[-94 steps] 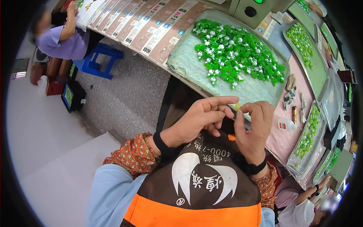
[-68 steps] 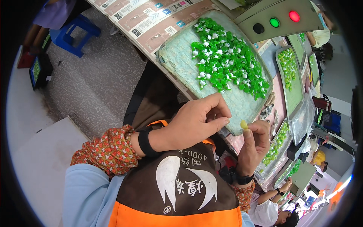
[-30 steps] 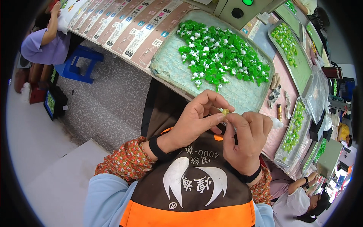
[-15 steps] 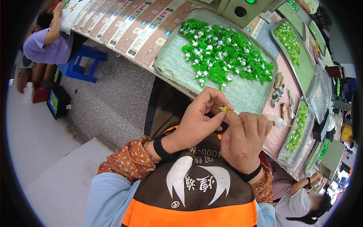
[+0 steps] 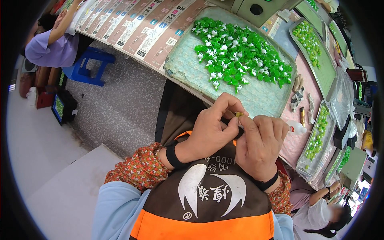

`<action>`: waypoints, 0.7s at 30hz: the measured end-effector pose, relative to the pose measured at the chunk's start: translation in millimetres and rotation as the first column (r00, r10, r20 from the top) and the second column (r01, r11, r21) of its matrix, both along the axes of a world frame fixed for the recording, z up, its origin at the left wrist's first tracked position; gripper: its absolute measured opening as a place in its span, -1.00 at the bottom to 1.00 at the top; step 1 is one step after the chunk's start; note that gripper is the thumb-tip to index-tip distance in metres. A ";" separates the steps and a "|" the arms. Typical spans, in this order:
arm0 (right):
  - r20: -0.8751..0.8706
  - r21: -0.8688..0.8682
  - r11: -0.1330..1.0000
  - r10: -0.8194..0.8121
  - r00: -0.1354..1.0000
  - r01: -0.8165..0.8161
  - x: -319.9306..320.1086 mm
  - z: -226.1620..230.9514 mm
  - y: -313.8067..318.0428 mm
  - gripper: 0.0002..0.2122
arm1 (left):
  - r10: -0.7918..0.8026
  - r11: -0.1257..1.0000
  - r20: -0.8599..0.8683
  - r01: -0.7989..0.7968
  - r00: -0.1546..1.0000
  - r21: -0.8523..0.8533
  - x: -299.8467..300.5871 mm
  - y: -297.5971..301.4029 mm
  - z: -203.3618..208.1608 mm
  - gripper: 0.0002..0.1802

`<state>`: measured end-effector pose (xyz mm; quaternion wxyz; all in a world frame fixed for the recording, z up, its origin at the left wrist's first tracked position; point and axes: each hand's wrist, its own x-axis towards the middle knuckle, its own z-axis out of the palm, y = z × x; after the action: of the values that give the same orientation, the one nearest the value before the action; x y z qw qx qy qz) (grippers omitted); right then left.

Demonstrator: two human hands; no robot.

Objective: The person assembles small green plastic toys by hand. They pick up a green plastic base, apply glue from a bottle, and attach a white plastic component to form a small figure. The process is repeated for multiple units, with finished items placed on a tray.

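Note:
Close in front of my apron, my left hand [image 5: 212,130] and my right hand [image 5: 260,146] meet fingertip to fingertip. Between them sits a tiny yellow-green piece [image 5: 239,114], too small to name surely. My left thumb and index finger pinch it, while my right index finger and thumb press against its other side. The remaining right fingers are curled, and parts of the grip are hidden. Just beyond my hands lies a large tray [image 5: 182,74] bearing a heap of small green plastic pieces with white figures [image 5: 236,50].
A white bottle [image 5: 297,127] lies right of my right hand, near a gold tube [image 5: 302,116] and crumpled scraps [image 5: 297,98]. Side trays [image 5: 308,166] hold yellow-green pieces. A blue stool [image 5: 94,64] and a person in purple [image 5: 52,50] are at left; another person [image 5: 312,214] sits lower right.
The view has shifted slightly, so the tray and table sit a little differently. My hands stay together, and the yellow-green piece between my fingertips appears slightly turned.

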<state>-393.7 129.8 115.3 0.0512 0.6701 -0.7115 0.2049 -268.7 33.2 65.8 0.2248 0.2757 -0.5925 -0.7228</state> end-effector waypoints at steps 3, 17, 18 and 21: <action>0.012 -0.010 1.000 0.000 1.000 0.000 -0.1 -0.2 -0.6 -0.71 | 0.032 0.999 -0.017 -0.032 0.999 0.020 -0.9 2.0 -1.6 -0.73; 0.049 -0.058 0.998 0.011 0.999 -0.008 -0.6 -8.0 0.3 -0.71 | 0.024 0.999 0.079 -0.022 0.997 -0.036 -1.2 6.7 -5.6 -0.80; 0.044 -0.062 0.998 0.012 0.999 -0.009 -0.9 -8.8 0.5 -0.71 | 0.028 0.999 0.083 -0.026 0.996 -0.025 -1.9 7.0 -5.5 -0.80; 0.033 -0.077 0.997 0.015 0.999 -0.013 -1.5 -11.1 0.6 -0.70 | 0.038 0.999 0.093 -0.037 0.995 -0.013 -4.1 7.5 -3.9 -0.81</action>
<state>-395.2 130.4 104.2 0.0634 0.6691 -0.6992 0.2438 -272.8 40.7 61.9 0.2119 0.3188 -0.6011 -0.7015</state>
